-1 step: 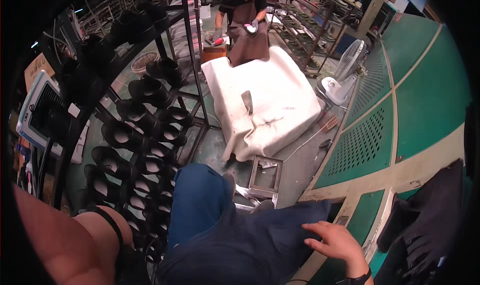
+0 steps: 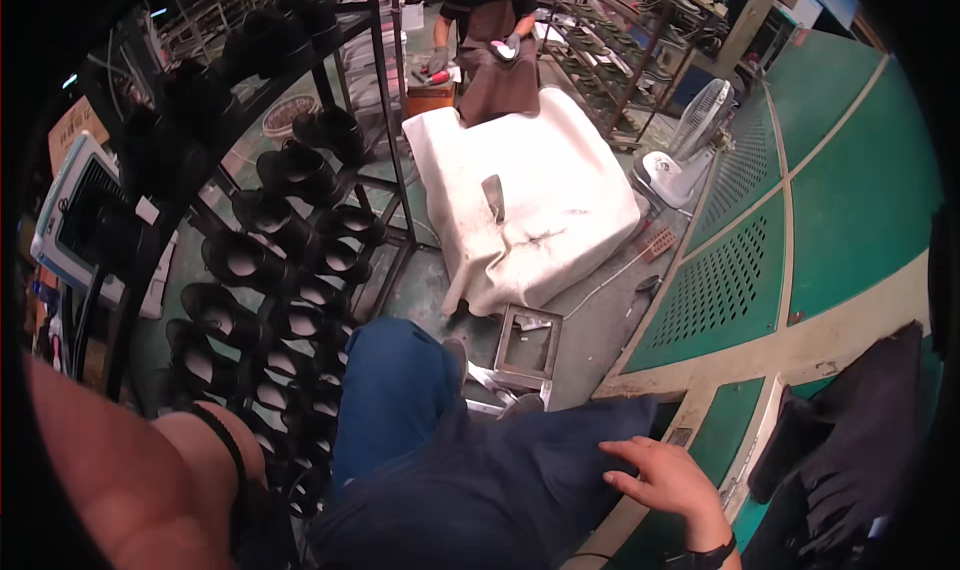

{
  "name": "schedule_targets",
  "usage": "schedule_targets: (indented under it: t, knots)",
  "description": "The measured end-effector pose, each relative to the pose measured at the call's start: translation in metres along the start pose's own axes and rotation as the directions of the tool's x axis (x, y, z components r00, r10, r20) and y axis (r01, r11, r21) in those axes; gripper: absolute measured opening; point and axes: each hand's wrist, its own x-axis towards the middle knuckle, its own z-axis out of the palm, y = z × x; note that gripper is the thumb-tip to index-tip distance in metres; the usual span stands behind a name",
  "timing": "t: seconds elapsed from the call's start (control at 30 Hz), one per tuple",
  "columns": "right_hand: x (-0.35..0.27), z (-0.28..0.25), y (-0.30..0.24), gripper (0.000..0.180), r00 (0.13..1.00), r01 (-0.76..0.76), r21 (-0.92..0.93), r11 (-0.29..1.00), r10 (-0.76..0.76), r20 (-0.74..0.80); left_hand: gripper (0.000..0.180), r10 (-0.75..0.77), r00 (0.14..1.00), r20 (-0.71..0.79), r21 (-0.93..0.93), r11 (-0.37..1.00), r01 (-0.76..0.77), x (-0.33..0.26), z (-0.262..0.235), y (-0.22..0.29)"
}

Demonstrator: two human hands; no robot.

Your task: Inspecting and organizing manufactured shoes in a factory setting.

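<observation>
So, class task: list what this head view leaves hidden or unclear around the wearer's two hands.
- Left hand: hidden in the head view; only the forearm shows, cut off at the lower edge.
- Right hand: lies flat on the blue trousers, so its palm is hidden.
- Co-worker's held thing: too small to identify.

Matt blue denim covers the person's leg (image 2: 400, 410), under the right hand (image 2: 665, 485). The boots (image 2: 300, 175) on the dark metal rack (image 2: 385, 120) look like glossy black rubber. Creased off-white cloth (image 2: 540, 200) drapes ahead; the green bench (image 2: 800, 240) is perforated painted metal.
</observation>
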Motion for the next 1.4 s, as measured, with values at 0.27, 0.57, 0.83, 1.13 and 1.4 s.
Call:
schedule_targets:
  t: [0.27,0.57,0.83,1.13,1.4]
  knots:
    - [-0.006,-0.001,-0.025,0.048,0.989,-0.143,0.020,0.989,0.143,0.041,0.051,-0.523,0.728,0.442,0.352,0.848,0.396,-0.038,-0.062,0.023]
    - [0.000,-0.001,-0.011,0.045,0.998,-0.065,0.073,0.995,0.066,-0.008,0.030,-0.614,0.371,0.696,0.556,0.789,0.263,-0.102,-0.120,0.011]
    - [-0.003,-0.002,-0.011,0.045,0.997,-0.074,0.080,0.994,0.076,-0.016,0.039,-0.536,0.578,0.616,0.692,0.719,-0.070,-0.003,-0.090,-0.052]
    - [0.002,-0.002,-0.018,0.045,0.997,-0.072,0.042,0.996,0.071,0.037,0.058,-0.653,0.515,0.555,0.802,0.585,-0.122,0.065,-0.103,-0.261]
    - [0.001,-0.001,-0.007,0.047,0.997,-0.053,0.047,0.998,0.050,0.061,0.089,-0.935,-0.065,0.347,0.935,0.351,-0.046,-0.015,-0.126,-0.305]
